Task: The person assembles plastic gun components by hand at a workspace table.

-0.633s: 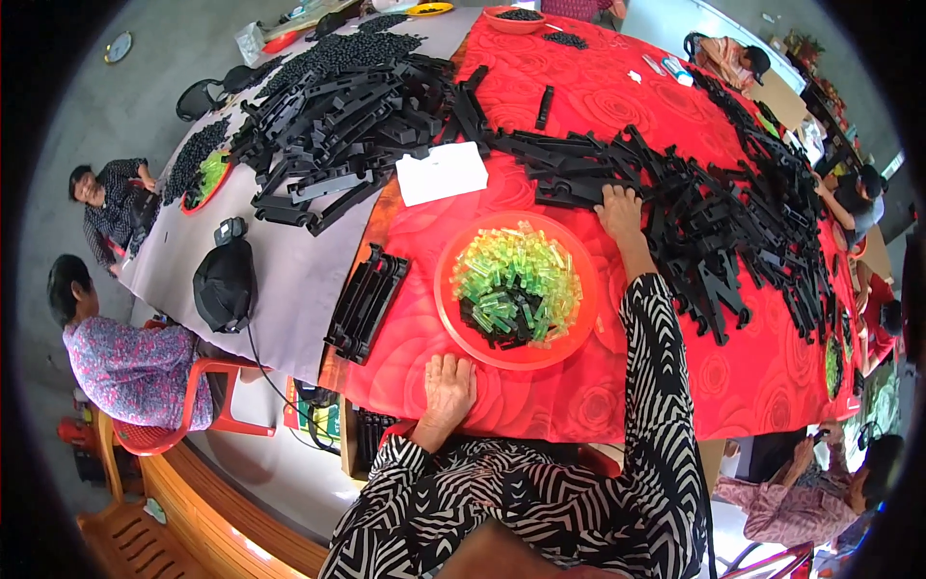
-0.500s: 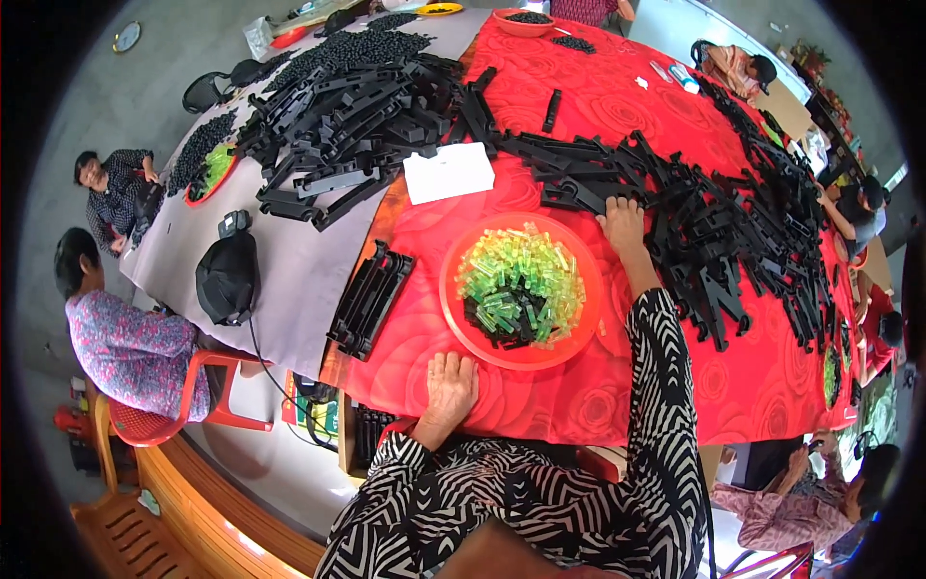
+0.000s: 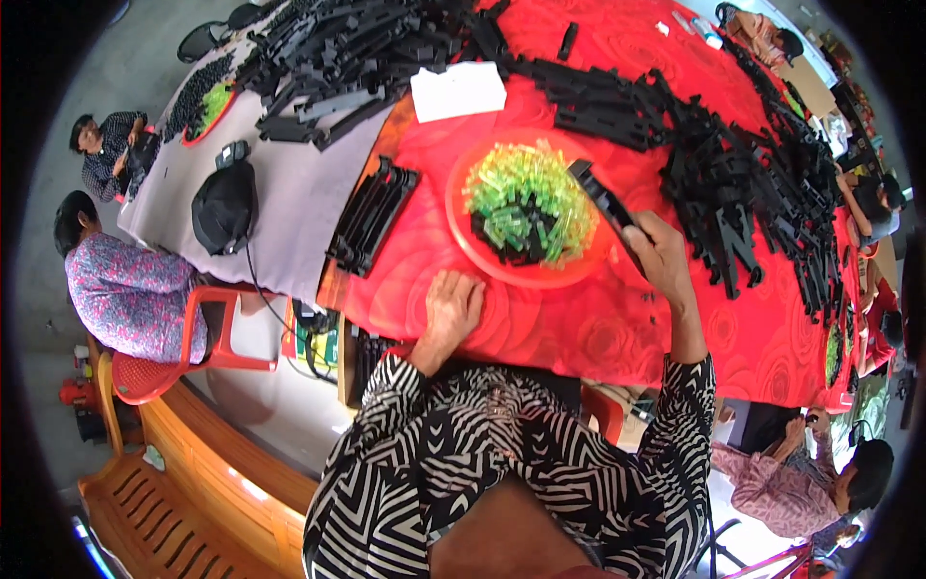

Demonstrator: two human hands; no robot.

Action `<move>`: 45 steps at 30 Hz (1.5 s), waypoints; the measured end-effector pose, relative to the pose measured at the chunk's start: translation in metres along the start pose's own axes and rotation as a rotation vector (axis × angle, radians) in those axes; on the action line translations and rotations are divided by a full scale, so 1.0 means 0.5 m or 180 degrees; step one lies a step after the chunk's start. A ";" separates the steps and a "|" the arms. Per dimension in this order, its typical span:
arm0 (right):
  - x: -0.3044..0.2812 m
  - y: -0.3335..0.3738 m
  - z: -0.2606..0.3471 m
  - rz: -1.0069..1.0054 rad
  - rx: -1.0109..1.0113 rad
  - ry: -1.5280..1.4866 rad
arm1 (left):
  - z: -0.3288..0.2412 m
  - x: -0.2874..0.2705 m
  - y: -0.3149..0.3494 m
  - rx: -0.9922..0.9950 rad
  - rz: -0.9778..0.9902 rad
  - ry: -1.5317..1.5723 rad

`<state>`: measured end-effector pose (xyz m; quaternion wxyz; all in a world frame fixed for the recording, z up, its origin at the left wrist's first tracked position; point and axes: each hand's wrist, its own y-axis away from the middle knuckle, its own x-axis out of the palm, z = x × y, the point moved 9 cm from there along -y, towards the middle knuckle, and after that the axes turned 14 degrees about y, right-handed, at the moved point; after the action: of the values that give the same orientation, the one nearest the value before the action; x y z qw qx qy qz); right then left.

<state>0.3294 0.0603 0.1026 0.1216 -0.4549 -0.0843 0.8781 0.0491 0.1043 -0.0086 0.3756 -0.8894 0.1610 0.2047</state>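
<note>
My right hand (image 3: 661, 253) is closed on the near end of a long black plastic strip (image 3: 604, 199). The strip slants over the right side of a round red bowl (image 3: 457, 218). Clear yellow-green small tubes (image 3: 526, 172) fill most of that bowl, with small black pieces (image 3: 522, 255) at its near side. My left hand (image 3: 451, 307) lies on the red tablecloth just below the bowl, holding nothing, its fingers loosely bent. Left of the bowl, several black strips (image 3: 374, 214) lie side by side in a neat stack.
A large heap of black strips (image 3: 357, 48) covers the far left, and another heap (image 3: 733, 183) spreads to the right. Beyond the bowl lies a white block (image 3: 458, 92). A black cap (image 3: 225, 205) with a cable rests on the grey cloth. Other people sit around the table.
My right hand has drawn back from the black strips beyond the bowl and now holds one strip. My left hand stays on the tablecloth. The view has tilted down.
</note>
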 end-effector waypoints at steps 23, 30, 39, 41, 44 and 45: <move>0.225 0.181 0.128 -0.0159 -0.0941 0.1038 | -0.035 0.018 0.042 -0.0044 0.0902 0.0272; 0.118 0.193 0.052 -0.0625 -0.0217 0.0594 | -0.036 0.018 0.041 -0.0077 0.0809 0.0039; 0.134 0.134 -0.159 -0.1095 0.0959 0.1700 | -0.033 0.025 0.044 -0.0092 0.0758 0.0016; 0.152 0.122 -0.171 -0.0927 0.1055 0.1797 | -0.033 0.022 0.042 -0.0115 0.0764 0.0025; 0.161 0.124 -0.179 -0.0860 0.1123 0.1867 | -0.039 0.018 0.040 -0.0088 0.0800 0.0041; 0.155 0.127 -0.178 -0.0955 0.1088 0.1828 | -0.042 0.018 0.039 -0.0050 0.0822 0.0037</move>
<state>0.3506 0.0256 -0.0249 0.3420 -0.6387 0.0355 0.6884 0.0535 0.0749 -0.0115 0.3382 -0.8654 0.2748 0.2475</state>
